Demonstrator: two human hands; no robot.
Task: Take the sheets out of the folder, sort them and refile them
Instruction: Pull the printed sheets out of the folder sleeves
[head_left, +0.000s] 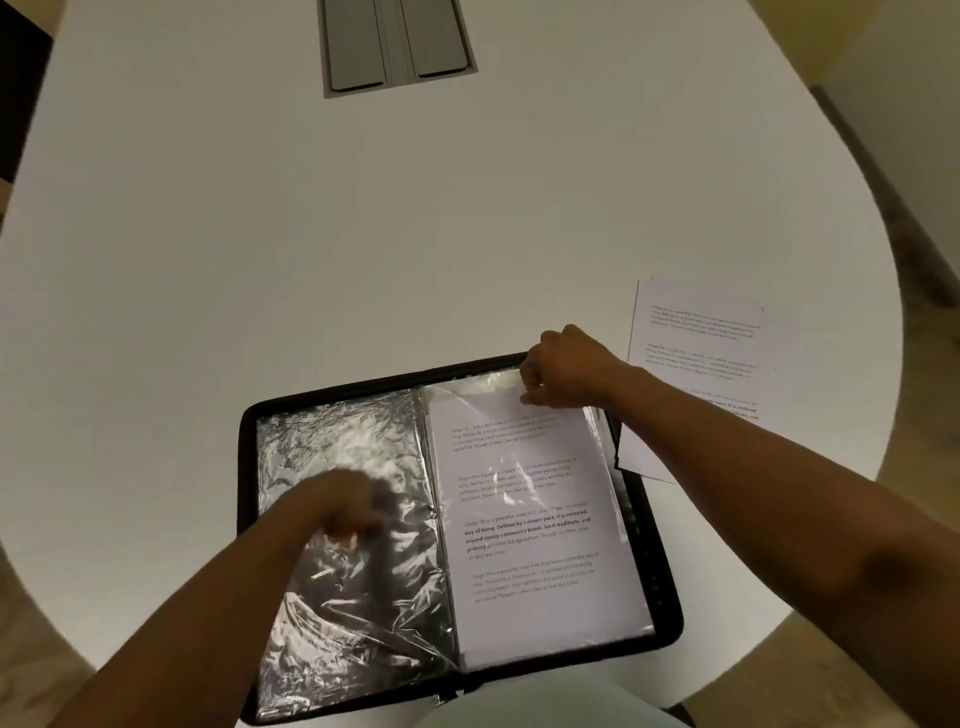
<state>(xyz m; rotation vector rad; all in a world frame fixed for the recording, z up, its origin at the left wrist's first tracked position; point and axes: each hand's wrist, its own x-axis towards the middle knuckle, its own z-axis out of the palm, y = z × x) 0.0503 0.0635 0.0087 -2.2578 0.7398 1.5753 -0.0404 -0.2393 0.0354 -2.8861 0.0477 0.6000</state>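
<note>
Folder (660, 582) open at the table's (467, 234) near edge, right hand (563, 371) pinching the printed sheet's (540, 525) top at the sleeve mouth, left hand (348, 506) blurred over empty sleeves (353, 613), grip unclear; sheet may crease if the sleeve drags.

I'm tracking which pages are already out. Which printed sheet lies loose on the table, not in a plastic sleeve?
The sheet on the right, lying bare on the white table beside the folder. The other sheet sits under glossy plastic inside the folder.

Black folder (667, 597) open — printed sheets (540, 519) sleeved
</note>
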